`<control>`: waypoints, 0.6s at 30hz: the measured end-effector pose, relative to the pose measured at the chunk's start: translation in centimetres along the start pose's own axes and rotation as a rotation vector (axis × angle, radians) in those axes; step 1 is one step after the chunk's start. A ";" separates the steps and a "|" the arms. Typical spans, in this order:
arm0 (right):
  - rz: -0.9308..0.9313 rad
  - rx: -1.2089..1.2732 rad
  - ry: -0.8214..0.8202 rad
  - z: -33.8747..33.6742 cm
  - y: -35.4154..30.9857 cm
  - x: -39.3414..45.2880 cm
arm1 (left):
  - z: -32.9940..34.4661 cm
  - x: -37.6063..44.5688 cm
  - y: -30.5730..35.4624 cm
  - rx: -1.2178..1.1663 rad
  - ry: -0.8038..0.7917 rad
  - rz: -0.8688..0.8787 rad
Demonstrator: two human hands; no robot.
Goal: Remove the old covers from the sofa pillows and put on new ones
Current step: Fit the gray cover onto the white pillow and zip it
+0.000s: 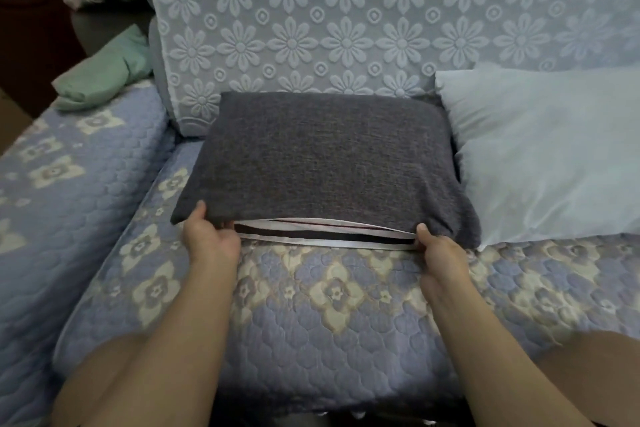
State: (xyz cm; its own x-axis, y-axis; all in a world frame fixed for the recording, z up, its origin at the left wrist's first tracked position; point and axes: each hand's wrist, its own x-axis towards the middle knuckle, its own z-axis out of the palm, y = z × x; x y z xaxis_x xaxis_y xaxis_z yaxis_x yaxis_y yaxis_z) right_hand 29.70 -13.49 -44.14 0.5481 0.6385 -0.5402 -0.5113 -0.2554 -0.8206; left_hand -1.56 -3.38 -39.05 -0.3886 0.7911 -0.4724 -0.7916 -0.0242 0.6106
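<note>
- Head view looks down past two bare forearms that reach forward over the front of the sofa seat (311, 305), which wears a quilted blue throw with cream flowers; the seat serves as the work surface, so nothing has to be carried.
- Just beyond, the left hand (207, 236) pinches the near left end of the grey cover (322, 156), thumb on top and fingers tucked under the edge, while the right hand (440, 246) pinches the near right end the same way. Holding both ends stretches the mouth flat and wide.
- Between the hands the opening (325, 234) gapes towards the person, showing pale lining edges and a dark band inside. It faces near, I judge, so the filling can slide straight in or out; whether this cover is an old one or a new one I cannot tell.
- The grey cover lies flat on the seat, its far edge against the backrest, which would brace it against a push or pull.
- Just beside it on the right, a bare white pillow (554, 149) leans on the backrest, touching the cover's side, handy for its turn.
- Farther left, a green cloth (104, 76) lies folded on the armrest, out of the way.
- Behind everything hangs the lace throw (346, 10) patterned with daisies.
</note>
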 end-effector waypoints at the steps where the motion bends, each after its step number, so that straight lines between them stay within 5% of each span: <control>1: 0.018 0.021 -0.009 0.1 0.1 -0.1 | -0.4 0.0 -0.3 0.007 0.013 0.001; 8: -0.022 0.019 -0.131 0.4 0.6 -1.1 | -3.5 0.3 1.0 -0.074 0.010 -0.080; 18: -0.428 -0.918 0.026 0.7 2.6 -1.0 | -2.5 -4.6 -3.1 0.173 0.020 -0.191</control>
State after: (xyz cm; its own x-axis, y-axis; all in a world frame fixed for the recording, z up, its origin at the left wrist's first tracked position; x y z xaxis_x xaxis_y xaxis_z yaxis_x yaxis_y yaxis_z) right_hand 27.31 -14.31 -45.62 0.5862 0.7938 -0.1620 0.4319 -0.4753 -0.7665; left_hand 1.47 -8.50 -40.36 -0.2502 0.7587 -0.6015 -0.7600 0.2310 0.6075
